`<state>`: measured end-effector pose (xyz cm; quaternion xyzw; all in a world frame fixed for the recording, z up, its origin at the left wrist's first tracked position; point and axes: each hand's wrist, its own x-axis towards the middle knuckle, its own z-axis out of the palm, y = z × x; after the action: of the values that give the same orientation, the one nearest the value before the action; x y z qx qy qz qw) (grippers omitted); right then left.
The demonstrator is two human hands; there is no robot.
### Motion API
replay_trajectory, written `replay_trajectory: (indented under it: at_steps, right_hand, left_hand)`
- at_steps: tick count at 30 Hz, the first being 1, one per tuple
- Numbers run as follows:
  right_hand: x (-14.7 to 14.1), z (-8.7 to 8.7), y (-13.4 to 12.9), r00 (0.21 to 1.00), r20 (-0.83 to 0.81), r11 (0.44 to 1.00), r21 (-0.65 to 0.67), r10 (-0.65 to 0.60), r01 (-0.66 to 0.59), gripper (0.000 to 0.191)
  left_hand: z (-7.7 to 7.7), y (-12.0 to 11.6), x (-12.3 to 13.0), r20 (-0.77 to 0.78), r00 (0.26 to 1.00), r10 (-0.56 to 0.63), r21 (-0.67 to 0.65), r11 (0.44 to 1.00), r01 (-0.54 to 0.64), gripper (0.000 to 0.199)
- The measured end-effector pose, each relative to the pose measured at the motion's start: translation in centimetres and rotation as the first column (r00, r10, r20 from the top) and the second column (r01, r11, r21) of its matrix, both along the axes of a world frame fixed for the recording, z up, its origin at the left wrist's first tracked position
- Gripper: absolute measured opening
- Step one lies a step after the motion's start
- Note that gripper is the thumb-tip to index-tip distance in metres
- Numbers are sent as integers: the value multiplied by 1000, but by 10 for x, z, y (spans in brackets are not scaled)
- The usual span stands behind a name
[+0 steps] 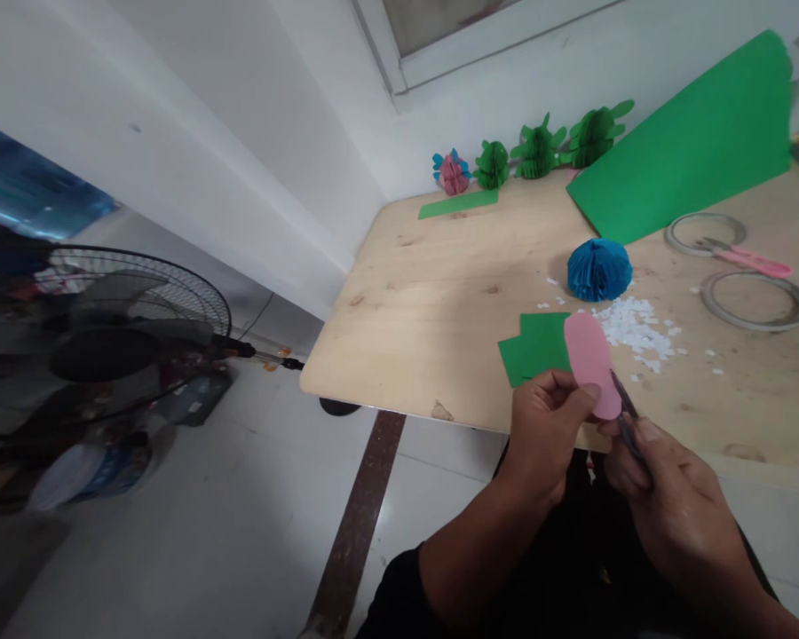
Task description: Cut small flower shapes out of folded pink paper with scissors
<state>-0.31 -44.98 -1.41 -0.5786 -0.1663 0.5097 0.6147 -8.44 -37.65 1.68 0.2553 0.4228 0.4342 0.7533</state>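
Pinched in my left hand [547,426] is a rounded, oblong piece of pink paper [587,353], held above the table's front edge. My right hand [662,470] grips a pair of dark scissors [628,424], whose blades lie along the paper's right edge. Whether the blades touch the paper I cannot tell. Beneath and left of the pink piece are green paper pieces [538,342] on the wood. Small white paper bits [639,328] are scattered to the right, and a blue folded-paper ball [599,270] sits just behind them.
Several paper figures [536,149] stand along the wall, with a green strip [459,205] before them. A large green sheet [692,142] leans at back right. Two tape rolls [755,302] and pink-handled snips [752,261] lie at right. A fan [106,328] stands left of the wooden table [426,302].
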Motion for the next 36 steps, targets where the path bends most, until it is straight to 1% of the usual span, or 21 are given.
replay_trajectory:
  at_steps: [6,13,17,20,23,25,27,31,35,36]
  right_hand:
    - [2,-1,0,1000,13,1000,-6,15,-15,41]
    - [5,-4,-3,998,55,999,-43,14,-12,52]
    - [5,-7,-4,999,37,997,-71,6,-3,47]
    - [6,-6,-3,998,64,998,-66,22,-18,43]
    - [7,1,-1,987,136,995,-62,84,-76,51]
    - [8,5,-1,974,184,989,-84,135,-121,59]
    - [9,8,-1,966,207,985,-102,158,-139,63]
    - [9,9,-3,970,203,989,-95,131,-113,62]
    - [10,6,0,991,128,996,-86,30,-19,45]
    - [10,6,1,993,120,995,-100,8,4,44]
  left_hand:
    - [-3,0,0,-28,1000,2,6,1000,-2,23]
    - [-4,1,-2,-29,1000,-3,5,1000,3,23]
    - [-3,0,-2,-24,1000,0,-8,1000,0,23]
    - [-3,0,-2,-22,1000,-1,-6,1000,0,23]
    - [-2,1,-2,-7,1000,10,-8,1000,-10,23]
    - [-2,2,-2,-9,999,34,-12,999,-34,22]
    - [-2,4,-2,-11,998,62,-18,998,-62,22]
    - [-2,4,0,17,994,109,-49,993,-108,24]
    - [-3,0,5,65,988,144,-79,987,-139,23]
    - [-3,-2,6,79,986,145,-86,987,-139,23]
